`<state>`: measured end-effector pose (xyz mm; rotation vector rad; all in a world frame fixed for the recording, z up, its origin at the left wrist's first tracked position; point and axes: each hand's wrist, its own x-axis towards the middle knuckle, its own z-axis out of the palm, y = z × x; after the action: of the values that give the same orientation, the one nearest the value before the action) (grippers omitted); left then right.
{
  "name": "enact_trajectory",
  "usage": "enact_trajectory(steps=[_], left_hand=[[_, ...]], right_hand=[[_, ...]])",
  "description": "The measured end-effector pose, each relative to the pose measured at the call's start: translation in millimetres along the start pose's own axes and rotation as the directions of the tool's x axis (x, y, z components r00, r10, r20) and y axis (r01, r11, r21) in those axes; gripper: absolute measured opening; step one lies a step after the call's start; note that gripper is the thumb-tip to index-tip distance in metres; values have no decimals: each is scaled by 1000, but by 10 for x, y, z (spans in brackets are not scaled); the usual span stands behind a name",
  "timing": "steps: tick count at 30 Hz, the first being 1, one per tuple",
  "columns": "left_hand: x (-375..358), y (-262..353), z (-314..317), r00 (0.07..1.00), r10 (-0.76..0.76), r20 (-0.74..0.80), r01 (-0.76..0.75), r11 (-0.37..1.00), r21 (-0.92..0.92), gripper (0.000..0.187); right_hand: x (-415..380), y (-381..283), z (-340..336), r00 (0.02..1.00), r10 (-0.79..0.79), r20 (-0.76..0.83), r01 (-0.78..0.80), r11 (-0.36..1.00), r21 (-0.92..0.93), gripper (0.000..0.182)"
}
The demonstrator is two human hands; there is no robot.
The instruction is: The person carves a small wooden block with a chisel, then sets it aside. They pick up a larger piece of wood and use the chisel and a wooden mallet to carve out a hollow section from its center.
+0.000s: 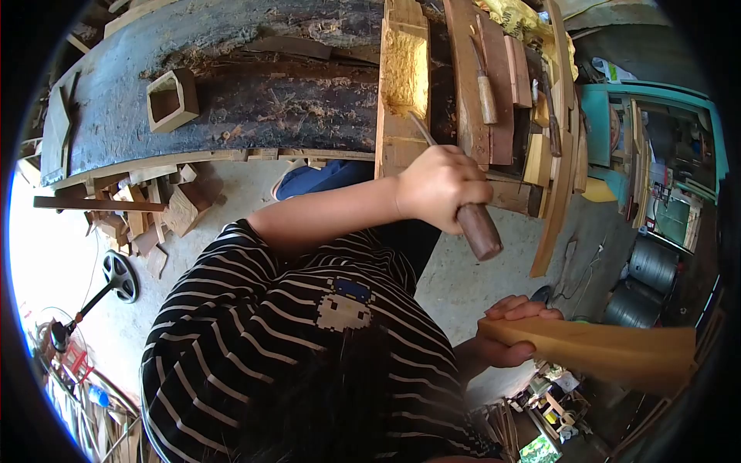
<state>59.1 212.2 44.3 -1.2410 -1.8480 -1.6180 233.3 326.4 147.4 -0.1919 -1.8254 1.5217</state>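
My left hand (448, 185) is wrapped round the brown wooden handle of a chisel (479, 234). The chisel slants, its metal blade reaching the near end of a hollow cut in a long wooden block (397, 157). Rough tool marks cover the hollow's floor. Off to the lower right, my right hand (513, 332) grips the narrow end of a thick, yellowish wooden club (610, 345), held apart from the chisel. The club widens away from the hand.
A dark, worn bench (255, 116) carries a hollow hexagonal wooden piece (185, 110). Another chisel (486, 99) lies among planks right of the block. Scrap wood (143, 212) is heaped below left. A teal metal frame (648, 92) stands at right.
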Motion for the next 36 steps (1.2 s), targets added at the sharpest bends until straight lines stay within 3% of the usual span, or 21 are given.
enact_trajectory(steps=[3,6,12,16,24,31,36], left_hand=[[74,89,11,1000,-1,-7,1,1000,-2,31],[114,71,8,999,-43,-18,43,999,3,31],[168,-9,-3,988,-156,17,156,987,30,31],[259,-52,-14,982,-175,-76,176,984,7,23],[309,-83,-54,962,-262,-71,263,965,-2,25],[320,-63,-136,947,-314,-68,309,948,-73,24],[321,-40,-143,941,-334,-61,328,940,-91,21]], right_hand=[[-7,34,-2,1000,27,-5,-27,992,-122,62],[-7,38,35,992,82,-93,-97,982,-163,67],[51,81,-74,975,205,-86,-209,977,-49,63],[80,55,-78,971,217,-102,-223,973,-53,64],[131,62,-40,994,88,-62,-96,985,-145,67],[143,86,58,996,87,-34,-90,989,-113,69],[158,163,172,981,-133,142,150,981,-119,57]])
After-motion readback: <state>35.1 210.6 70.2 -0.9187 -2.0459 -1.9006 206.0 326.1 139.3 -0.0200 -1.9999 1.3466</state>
